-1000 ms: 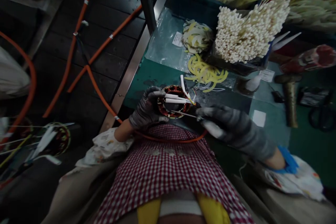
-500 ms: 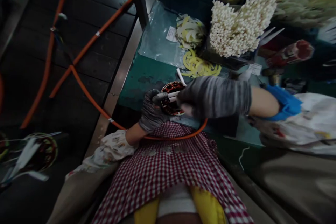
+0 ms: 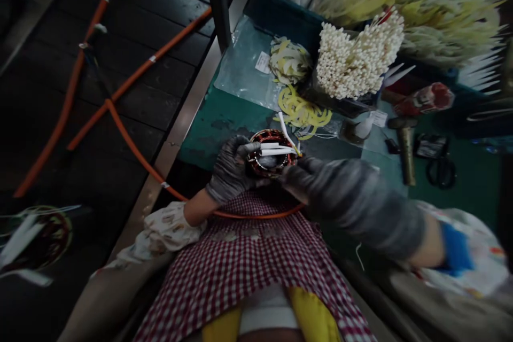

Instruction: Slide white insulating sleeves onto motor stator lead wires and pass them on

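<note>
My left hand point(image 3: 230, 168), in a grey glove, grips the left side of a round stator point(image 3: 271, 154) with copper windings, held at the near edge of the green bench point(image 3: 218, 117). White sleeved leads point(image 3: 276, 148) lie across the stator's top. My right hand point(image 3: 344, 195), also gloved and blurred, meets the stator's right side with its fingertips; whether it holds something small there I cannot tell.
Behind the stator lie yellow strips point(image 3: 300, 111) and a clear plastic bag point(image 3: 244, 69). A box of white sticks point(image 3: 356, 61) stands further back, with a hammer point(image 3: 404, 147) and scissors point(image 3: 441, 171) to the right. Orange hoses point(image 3: 132, 72) cross the dark floor at the left.
My right hand, which had swung up over the stator half a second ago, has dropped back to the stator's right side. The left hand has kept its grip.
</note>
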The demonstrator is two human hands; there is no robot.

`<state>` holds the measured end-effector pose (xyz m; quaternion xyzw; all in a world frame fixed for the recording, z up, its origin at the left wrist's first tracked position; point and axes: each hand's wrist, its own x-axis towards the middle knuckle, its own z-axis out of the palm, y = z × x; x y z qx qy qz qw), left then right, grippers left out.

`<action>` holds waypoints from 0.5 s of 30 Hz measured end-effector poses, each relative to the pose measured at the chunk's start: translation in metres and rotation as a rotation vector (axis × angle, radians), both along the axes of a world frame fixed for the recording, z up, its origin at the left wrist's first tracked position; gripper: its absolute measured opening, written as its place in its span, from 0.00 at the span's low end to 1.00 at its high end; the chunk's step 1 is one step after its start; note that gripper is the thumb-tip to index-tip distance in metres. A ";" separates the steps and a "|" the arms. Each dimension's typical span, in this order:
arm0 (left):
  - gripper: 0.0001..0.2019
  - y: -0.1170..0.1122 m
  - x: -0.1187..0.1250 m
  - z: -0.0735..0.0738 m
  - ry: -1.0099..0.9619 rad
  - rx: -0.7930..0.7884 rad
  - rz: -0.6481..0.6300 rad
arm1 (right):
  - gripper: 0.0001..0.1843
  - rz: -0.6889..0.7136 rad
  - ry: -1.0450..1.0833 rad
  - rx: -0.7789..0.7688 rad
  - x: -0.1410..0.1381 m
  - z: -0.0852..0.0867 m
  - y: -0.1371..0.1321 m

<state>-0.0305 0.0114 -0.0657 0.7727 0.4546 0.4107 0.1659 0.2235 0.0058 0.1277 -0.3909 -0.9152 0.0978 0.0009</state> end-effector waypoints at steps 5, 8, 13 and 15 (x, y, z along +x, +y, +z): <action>0.37 -0.029 0.018 0.025 0.140 0.115 0.047 | 0.22 0.131 -0.020 0.271 0.040 0.028 0.026; 0.31 -0.040 0.044 0.021 0.208 0.113 0.125 | 0.21 0.171 -0.038 0.221 0.053 0.022 0.037; 0.15 -0.036 0.064 0.005 0.133 -0.028 0.143 | 0.18 0.189 -0.058 0.119 0.067 0.009 0.052; 0.12 -0.034 0.064 0.003 0.093 -0.044 0.118 | 0.19 0.176 -0.091 0.076 0.069 0.010 0.057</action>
